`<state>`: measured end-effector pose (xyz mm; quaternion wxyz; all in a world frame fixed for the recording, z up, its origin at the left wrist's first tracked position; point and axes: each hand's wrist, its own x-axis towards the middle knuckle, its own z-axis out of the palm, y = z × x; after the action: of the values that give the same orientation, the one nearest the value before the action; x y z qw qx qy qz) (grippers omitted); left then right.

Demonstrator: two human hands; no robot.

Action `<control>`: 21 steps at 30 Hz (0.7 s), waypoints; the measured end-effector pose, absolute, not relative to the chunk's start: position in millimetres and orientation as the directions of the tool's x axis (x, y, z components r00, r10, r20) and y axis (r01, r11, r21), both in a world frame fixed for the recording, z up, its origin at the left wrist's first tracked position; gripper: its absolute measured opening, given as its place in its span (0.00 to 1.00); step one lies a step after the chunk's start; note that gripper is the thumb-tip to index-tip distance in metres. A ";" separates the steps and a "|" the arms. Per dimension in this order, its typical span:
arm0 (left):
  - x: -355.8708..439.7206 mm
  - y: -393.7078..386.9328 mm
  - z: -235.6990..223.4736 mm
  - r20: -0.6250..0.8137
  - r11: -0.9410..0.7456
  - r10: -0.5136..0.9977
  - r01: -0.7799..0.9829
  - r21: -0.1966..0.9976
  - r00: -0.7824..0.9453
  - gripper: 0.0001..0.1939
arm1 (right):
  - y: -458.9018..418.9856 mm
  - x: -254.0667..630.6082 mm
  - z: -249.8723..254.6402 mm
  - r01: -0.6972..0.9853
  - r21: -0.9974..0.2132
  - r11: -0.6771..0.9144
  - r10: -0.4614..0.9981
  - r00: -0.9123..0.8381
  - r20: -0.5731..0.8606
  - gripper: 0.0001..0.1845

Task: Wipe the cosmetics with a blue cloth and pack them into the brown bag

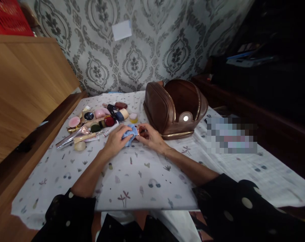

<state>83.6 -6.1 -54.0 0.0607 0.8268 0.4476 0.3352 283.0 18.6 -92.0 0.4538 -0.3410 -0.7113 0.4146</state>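
My left hand is closed on a crumpled light blue cloth. The cloth wraps part of a small rose-gold cosmetic item, whose exact kind I cannot make out. My right hand grips the other end of this shiny item, its fingers curled round it. Both hands meet just above the patterned tablecloth. Behind my right hand stands a brown leather cosmetic bag, unzipped, its inside dark. To the left of my hands lies a heap of makeup, with a pink compact, a silvery-pink tube and a beige sponge.
A round jar with a yellow base sits between the heap and the bag. At the right, a blurred-out flat object rests on the white tablecloth. A wooden cabinet borders the left side, and a patterned wall rises behind.
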 end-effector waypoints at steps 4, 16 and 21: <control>84.3 -7.6 -52.0 0.507 -0.595 0.772 0.716 0.366 0.382 0.04 | 14.0 283.3 -85.2 0.117 -0.933 0.340 0.890 -0.359 0.280 0.24; 76.4 -2.9 -52.9 0.460 -0.630 0.763 0.682 0.372 0.454 0.07 | 11.0 283.4 -77.6 0.212 -0.951 0.226 0.935 -0.320 0.152 0.23; 75.5 -0.3 -57.3 0.450 -0.594 0.794 0.680 0.430 0.408 0.07 | 16.8 283.8 -86.9 0.115 -0.938 0.326 0.894 -0.361 0.266 0.24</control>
<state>75.5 -0.3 -57.3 0.0899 0.8343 0.4417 0.3175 283.8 16.8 -86.9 0.4314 -0.3654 -0.6904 0.4513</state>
